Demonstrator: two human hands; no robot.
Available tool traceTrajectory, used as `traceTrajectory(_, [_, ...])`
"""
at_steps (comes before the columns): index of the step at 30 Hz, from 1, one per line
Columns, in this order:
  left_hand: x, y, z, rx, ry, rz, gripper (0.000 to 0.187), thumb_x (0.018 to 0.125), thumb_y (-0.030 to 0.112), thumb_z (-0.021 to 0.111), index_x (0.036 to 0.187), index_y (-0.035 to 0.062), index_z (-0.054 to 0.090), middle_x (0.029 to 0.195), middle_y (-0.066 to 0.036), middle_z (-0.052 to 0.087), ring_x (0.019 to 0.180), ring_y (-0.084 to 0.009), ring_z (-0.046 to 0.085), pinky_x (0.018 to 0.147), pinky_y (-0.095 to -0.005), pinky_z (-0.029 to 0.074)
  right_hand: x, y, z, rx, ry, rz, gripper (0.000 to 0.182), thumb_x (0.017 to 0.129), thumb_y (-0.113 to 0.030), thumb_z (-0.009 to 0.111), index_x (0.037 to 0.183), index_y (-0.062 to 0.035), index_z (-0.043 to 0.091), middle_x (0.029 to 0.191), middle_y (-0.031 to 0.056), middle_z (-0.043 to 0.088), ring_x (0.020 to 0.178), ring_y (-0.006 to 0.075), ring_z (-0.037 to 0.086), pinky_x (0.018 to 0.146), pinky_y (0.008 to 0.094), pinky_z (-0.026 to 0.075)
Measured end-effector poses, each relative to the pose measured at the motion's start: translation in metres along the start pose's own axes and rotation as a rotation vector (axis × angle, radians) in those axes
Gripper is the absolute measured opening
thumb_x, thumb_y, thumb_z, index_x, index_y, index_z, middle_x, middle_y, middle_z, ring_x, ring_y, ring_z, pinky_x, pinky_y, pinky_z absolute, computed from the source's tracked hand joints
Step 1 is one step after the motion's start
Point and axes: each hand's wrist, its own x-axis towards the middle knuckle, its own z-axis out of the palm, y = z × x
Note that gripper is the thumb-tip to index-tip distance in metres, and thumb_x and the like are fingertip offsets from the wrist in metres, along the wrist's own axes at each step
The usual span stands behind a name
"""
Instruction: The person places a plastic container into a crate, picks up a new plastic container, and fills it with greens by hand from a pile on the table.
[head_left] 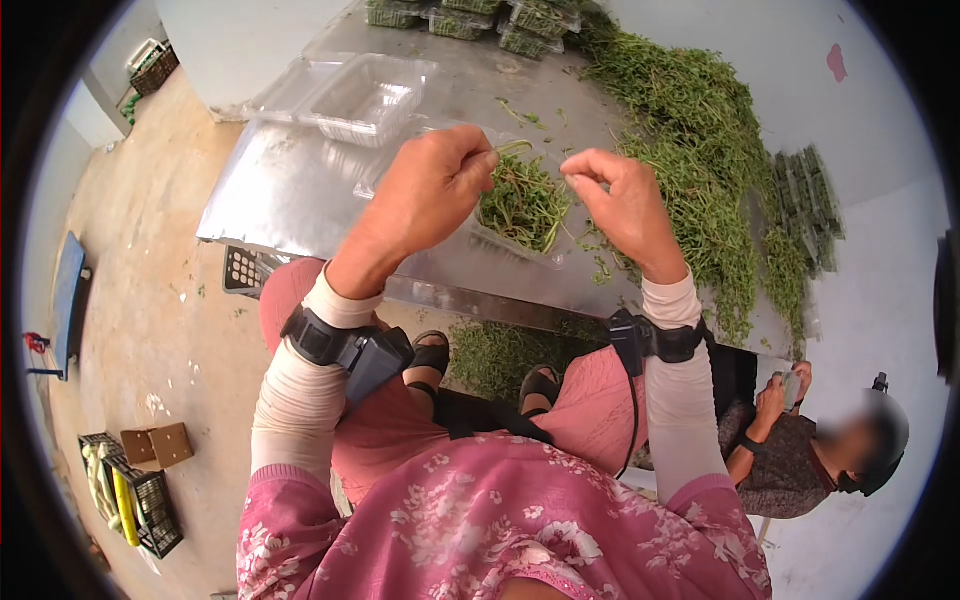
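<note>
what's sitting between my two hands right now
In the head view, an open clear tray filled with green herb sprigs lies between and just below the left hand and right hand, on the metal table.

Herb-packing workroom, steel table (pixel 290 190) heaped with cut greens (pixel 700 150), clear plastic punnets (pixel 365 95), crates (pixel 140 505) on concrete floor

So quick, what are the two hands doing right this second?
Left hand: fingers pinched shut on a green stem over the tray of herbs.
Right hand: fingertips pinched shut; what it holds cannot be told.
</note>
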Motion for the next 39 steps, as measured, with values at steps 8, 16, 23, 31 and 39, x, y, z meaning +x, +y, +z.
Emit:
traceTrajectory(8, [-0.004, 0.002, 0.009, 0.187, 0.008, 0.057, 0.015, 0.094, 0.013, 0.06, 0.093, -0.0008, 0.065, 0.084, -0.014, 0.071, 0.076, -0.0278, 0.067, 0.07, -0.0364, 0.052, -0.007, 0.01, 0.032, -0.259, -0.037, -0.255, 0.01, 0.086, -0.012, 0.063, 0.09, -0.0075, 0.071, 0.088, 0.0094, 0.071, 0.085, 0.0301, 0.064, 0.083, 0.0398, 0.041])
traceTrajectory(16, [-0.008, 0.004, 0.014, 0.217, 0.092, 0.188, 0.01, 0.09, 0.01, 0.066, 0.092, 0.0008, 0.068, 0.086, -0.013, 0.069, 0.086, -0.0322, 0.062, 0.077, -0.0399, 0.05, -0.01, 0.0, 0.022, -0.016, 0.197, -0.181, 0.008, 0.088, -0.008, 0.067, 0.093, -0.0022, 0.07, 0.077, 0.0079, 0.068, 0.068, 0.016, 0.062, 0.065, 0.0298, 0.048])
traceTrajectory(23, [-0.009, 0.006, 0.033, 0.365, 0.121, 0.308, 0.009, 0.083, 0.009, 0.072, 0.09, 0.0054, 0.071, 0.092, -0.007, 0.068, 0.096, -0.0292, 0.06, 0.09, -0.0399, 0.045, -0.012, -0.004, 0.017, 0.164, 0.194, 0.023, 0.01, 0.09, -0.008, 0.067, 0.092, 0.002, 0.067, 0.067, 0.005, 0.063, 0.06, 0.0071, 0.055, 0.056, 0.0271, 0.046])
traceTrajectory(31, [-0.015, -0.001, 0.038, 0.439, 0.018, 0.417, 0.022, 0.08, 0.011, 0.074, 0.101, 0.0064, 0.071, 0.107, -0.009, 0.066, 0.111, -0.0307, 0.057, 0.102, -0.0426, 0.038, -0.014, 0.005, 0.014, 0.1, 0.221, 0.024, 0.009, 0.089, -0.007, 0.067, 0.092, 0.002, 0.067, 0.068, 0.006, 0.064, 0.06, 0.0084, 0.056, 0.057, 0.0274, 0.047])
traceTrajectory(39, [-0.009, -0.003, 0.007, 0.384, 0.155, 0.325, 0.019, 0.08, 0.007, 0.074, 0.098, 0.0047, 0.07, 0.11, -0.011, 0.067, 0.111, -0.0314, 0.057, 0.099, -0.0421, 0.042, -0.016, 0.009, 0.015, 0.041, 0.164, -0.106, 0.01, 0.086, -0.005, 0.069, 0.093, 0.0012, 0.067, 0.079, 0.0119, 0.069, 0.067, 0.0196, 0.066, 0.062, 0.0315, 0.051])
